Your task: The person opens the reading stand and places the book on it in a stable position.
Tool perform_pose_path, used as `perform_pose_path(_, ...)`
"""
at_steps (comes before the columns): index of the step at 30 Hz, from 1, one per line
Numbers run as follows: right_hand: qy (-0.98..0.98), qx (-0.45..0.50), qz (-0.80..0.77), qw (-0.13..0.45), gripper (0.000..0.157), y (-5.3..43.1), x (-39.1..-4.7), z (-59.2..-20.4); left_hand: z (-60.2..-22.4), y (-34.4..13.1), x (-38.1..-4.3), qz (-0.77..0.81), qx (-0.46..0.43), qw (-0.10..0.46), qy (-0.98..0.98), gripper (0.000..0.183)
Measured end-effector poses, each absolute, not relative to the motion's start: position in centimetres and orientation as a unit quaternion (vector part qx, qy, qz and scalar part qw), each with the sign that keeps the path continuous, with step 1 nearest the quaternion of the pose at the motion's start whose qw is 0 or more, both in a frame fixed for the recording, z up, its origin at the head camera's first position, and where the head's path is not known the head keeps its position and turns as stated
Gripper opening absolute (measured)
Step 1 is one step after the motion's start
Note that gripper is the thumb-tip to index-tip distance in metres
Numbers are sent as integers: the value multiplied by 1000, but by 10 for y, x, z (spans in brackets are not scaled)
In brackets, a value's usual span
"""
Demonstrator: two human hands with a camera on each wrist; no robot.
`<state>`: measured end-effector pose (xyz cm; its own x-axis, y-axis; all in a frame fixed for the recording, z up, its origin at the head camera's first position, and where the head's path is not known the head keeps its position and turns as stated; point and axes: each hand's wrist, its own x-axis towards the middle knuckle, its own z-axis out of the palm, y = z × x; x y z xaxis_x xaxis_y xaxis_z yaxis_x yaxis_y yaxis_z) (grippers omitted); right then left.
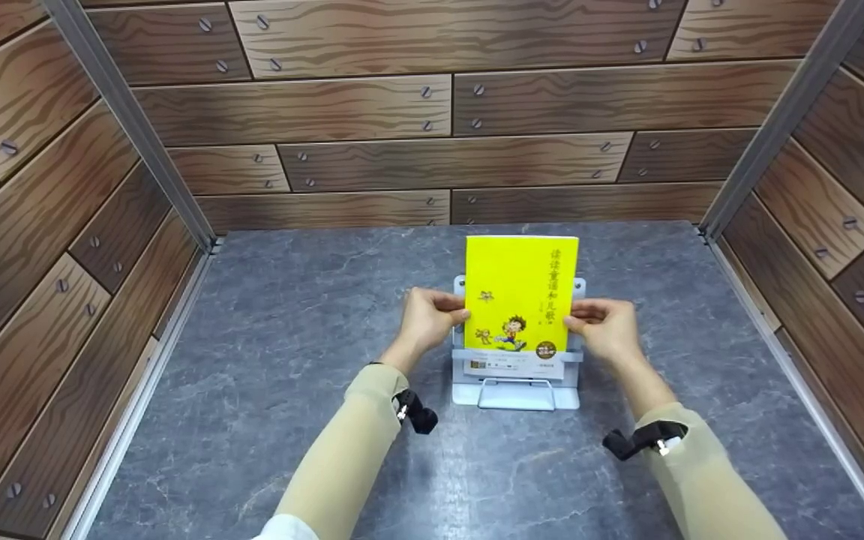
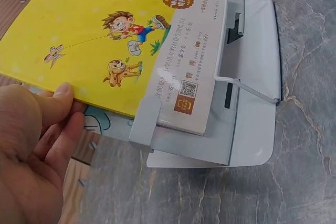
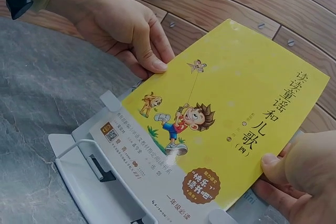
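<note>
A yellow book (image 1: 514, 289) with a cartoon boy on its cover stands in a pale metal book stand (image 1: 464, 394), leaning back a little. Its white lower band sits behind the stand's side clips and wire front. My left hand (image 1: 430, 319) pinches the book's left edge between thumb and fingers. At the opposite edge my right hand (image 1: 608, 326) pinches it the same way. In the left wrist view the thumb of the left hand (image 2: 37, 145) lies on the cover's edge. The right wrist view shows both the left hand (image 3: 128, 35) and the right hand (image 3: 302, 182) at the book (image 3: 231, 108).
The stand rests on a grey marbled tabletop (image 1: 312, 315). Wood-patterned walls (image 1: 357, 105) enclose the back and both sides, with metal rails (image 1: 139, 127) at the corners. A black wrist camera (image 1: 417, 412) is strapped to each forearm.
</note>
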<state>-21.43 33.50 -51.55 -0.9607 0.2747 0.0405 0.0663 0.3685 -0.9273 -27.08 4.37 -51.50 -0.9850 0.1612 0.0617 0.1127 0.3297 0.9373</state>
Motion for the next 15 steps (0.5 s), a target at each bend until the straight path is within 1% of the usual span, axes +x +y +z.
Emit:
perform_pose_path(7, -815, -100, 564, 87, 26, 336, -212, -517, -516, 43, -269, 552, 92, 22, 828, 15)
perform_pose_path(15, -820, -94, 557, 91, 25, 338, -211, -519, -519, 44, -269, 544, 96, 23, 834, 16)
